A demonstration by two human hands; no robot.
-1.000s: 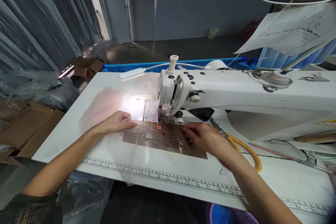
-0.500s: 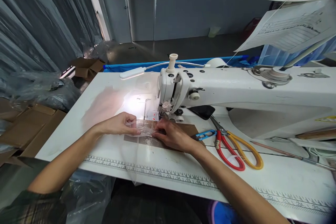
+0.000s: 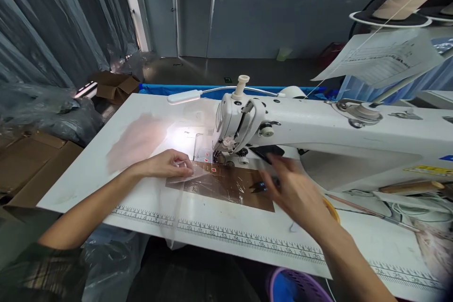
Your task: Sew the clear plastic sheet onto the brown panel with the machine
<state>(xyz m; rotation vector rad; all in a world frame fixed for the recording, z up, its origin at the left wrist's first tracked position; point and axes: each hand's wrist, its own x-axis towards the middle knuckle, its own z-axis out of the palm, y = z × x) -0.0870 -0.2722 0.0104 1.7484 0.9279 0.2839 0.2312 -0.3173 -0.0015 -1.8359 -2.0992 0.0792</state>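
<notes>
My left hand [image 3: 171, 164] is closed in a pinch on a piece of sheer white fabric [image 3: 193, 174], left of the sewing machine's needle area. A pale, see-through strip of it hangs over the table's front edge. Beneath the fabric lies a brown sheet [image 3: 230, 186] with a shiny surface. My right hand [image 3: 295, 188] is over the scissors, right of the sheet; its fingers are smeared by motion, so I cannot tell whether they hold anything. Only part of the scissors' yellow handle [image 3: 332, 210] shows. A small dark tool tip [image 3: 260, 187] lies by the right hand's thumb.
The white sewing machine [image 3: 300, 120] stands across the table's back right, with a lamp [image 3: 184, 97] at its left. A printed ruler [image 3: 226, 238] runs along the front edge. Pinkish sheer fabric [image 3: 136, 141] lies at the left. Below is a purple basket [image 3: 300, 288].
My right hand has let go of the fabric and moved right, over the scissors. My left hand keeps its pinch. More of the brown sheet shows. The view has shifted slightly.
</notes>
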